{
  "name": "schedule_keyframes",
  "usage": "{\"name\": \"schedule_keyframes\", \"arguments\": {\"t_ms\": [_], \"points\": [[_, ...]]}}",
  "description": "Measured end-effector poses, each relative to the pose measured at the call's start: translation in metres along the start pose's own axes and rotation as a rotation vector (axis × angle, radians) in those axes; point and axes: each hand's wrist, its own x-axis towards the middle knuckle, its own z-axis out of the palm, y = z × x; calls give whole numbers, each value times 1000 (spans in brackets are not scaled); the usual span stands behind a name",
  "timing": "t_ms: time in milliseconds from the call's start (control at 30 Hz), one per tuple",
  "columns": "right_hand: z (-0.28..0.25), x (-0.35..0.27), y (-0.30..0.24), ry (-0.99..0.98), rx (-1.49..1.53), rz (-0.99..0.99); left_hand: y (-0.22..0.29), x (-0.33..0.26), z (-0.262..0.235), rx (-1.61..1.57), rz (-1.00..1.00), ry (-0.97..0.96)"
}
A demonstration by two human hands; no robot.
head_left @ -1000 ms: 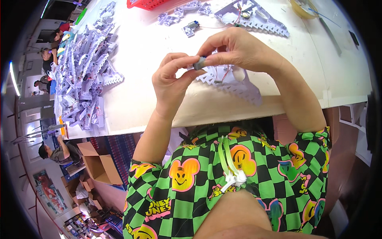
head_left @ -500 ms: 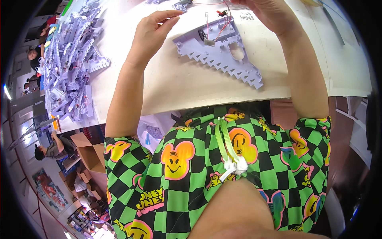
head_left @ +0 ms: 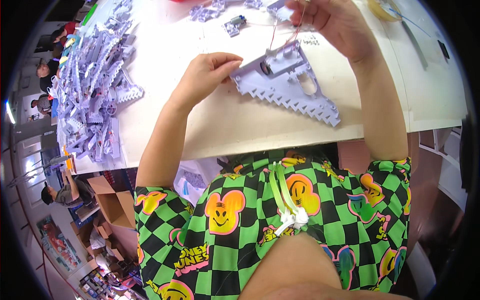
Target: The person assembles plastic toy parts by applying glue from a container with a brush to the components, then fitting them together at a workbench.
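A pale lilac plastic shell half (head_left: pixel 280 82) with a saw-toothed edge lies on the table, its teeth toward me. It has an oval opening and a raised compartment along the far side. My left hand (head_left: pixel 212 75) pinches the shell's left corner between thumb and fingers. Beyond the shell, my right hand (head_left: pixel 337 27) is raised, its fingers curled around thin red wires (head_left: pixel 273 37) that run up from the compartment. The wire ends at the fingertips are too small to make out. A small motor piece (head_left: pixel 234 25) rests to the left of the wires.
A tall heap of similar lilac parts (head_left: pixel 95 80) covers the table's left side. Several small lilac pieces (head_left: pixel 205 12) lie at the far edge. Tiny screws (head_left: pixel 311 40) are scattered behind the shell. A tape roll (head_left: pixel 384 10) sits far right. People work at the left.
My left hand has come from beside the motor piece to the shell's left corner and gripped it. The wires that lay over the shell are now lifted. The whole view has shifted slightly.
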Motion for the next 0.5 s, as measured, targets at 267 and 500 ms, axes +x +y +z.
{"name": "schedule_keyframes", "arguments": {"t_ms": [267,500], "points": [[56,-19,17,-317,-650,252,-9,46,-42,169,232,362],[49,-24,33,-423,-972,203,-6,104,-64,338,195,430]]}}
